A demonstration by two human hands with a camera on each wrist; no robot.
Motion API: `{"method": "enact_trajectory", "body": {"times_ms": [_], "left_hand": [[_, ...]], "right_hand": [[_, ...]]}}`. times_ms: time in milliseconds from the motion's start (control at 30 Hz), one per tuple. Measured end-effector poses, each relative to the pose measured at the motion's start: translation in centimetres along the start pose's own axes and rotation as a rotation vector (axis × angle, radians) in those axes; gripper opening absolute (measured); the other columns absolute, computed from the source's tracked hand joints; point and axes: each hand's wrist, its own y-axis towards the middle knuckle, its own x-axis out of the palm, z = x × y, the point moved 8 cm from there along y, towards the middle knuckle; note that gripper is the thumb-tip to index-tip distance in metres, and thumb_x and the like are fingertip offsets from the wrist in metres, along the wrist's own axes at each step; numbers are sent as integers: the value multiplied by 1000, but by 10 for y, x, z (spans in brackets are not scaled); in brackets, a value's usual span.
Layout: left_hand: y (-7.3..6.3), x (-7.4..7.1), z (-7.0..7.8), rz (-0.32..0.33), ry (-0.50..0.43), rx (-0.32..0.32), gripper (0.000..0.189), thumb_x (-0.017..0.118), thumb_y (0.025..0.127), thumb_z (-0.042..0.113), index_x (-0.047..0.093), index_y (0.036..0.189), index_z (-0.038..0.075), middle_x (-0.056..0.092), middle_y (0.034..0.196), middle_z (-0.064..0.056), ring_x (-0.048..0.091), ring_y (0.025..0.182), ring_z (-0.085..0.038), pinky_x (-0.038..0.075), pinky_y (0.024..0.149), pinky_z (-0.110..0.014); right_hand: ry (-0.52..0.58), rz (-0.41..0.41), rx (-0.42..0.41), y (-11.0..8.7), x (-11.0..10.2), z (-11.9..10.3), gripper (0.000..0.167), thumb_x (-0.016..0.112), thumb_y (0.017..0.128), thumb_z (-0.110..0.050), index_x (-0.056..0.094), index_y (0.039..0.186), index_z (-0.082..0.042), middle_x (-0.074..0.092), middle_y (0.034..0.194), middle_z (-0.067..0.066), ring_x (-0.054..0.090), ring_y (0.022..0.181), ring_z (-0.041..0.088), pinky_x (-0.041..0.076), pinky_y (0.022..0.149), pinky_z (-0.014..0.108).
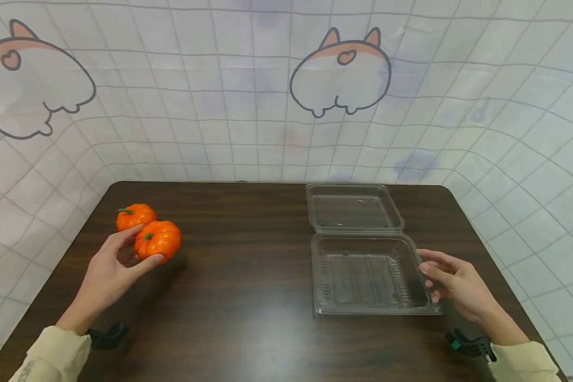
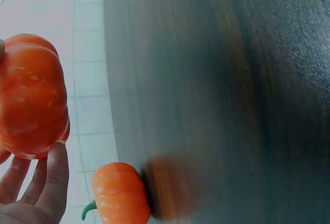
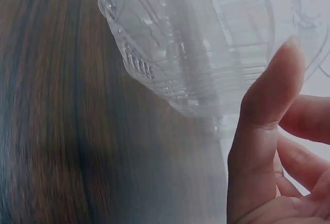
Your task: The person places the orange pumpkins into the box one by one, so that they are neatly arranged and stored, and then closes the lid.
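My left hand (image 1: 112,268) grips a small orange pumpkin (image 1: 164,240) between thumb and fingers, raised above the table in the left wrist view. Behind it a second orange pumpkin (image 1: 136,216) with a green stem rests on the table; the left wrist view shows this other pumpkin (image 2: 121,193) at the bottom. On the right lies a clear plastic clamshell container, its lid (image 1: 355,209) folded back and its base (image 1: 363,281) nearer me. My right hand (image 1: 460,286) pinches the base's right rim, the thumb (image 3: 273,95) on the near side of the plastic.
The dark wood-grain table (image 1: 248,265) ends at a far edge close to a white grid-patterned curtain (image 1: 248,127) with cartoon drawings. The same curtain runs along both sides. Black bands sit on both wrists.
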Motion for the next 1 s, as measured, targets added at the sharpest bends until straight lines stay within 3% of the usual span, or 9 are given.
{"method": "enact_trajectory", "body": {"times_ms": [300, 700, 1000], "left_hand": [[12, 4, 8, -13, -49, 43, 79, 86, 87, 27, 47, 152, 6, 53, 142, -21, 49, 94, 27, 47, 77, 2], [22, 12, 27, -29, -64, 126, 75, 86, 87, 27, 51, 150, 7, 58, 136, -18, 48, 102, 21, 42, 86, 6], [29, 15, 33, -53, -58, 141, 75, 86, 86, 31, 51, 150, 10, 60, 136, -16, 48, 105, 19, 42, 87, 5]], "right_hand": [[12, 10, 4, 6, 16, 0, 39, 61, 105, -15, 55, 144, -15, 67, 98, -9, 60, 74, 9, 57, 51, 28], [12, 6, -5, 18, 48, -5, 49, 61, 105, -18, 47, 150, -4, 67, 98, -10, 60, 73, 7, 58, 52, 28], [14, 13, -6, 25, 65, -9, 53, 62, 105, -20, 44, 151, 0, 67, 98, -10, 59, 72, 7, 58, 51, 28]]}}
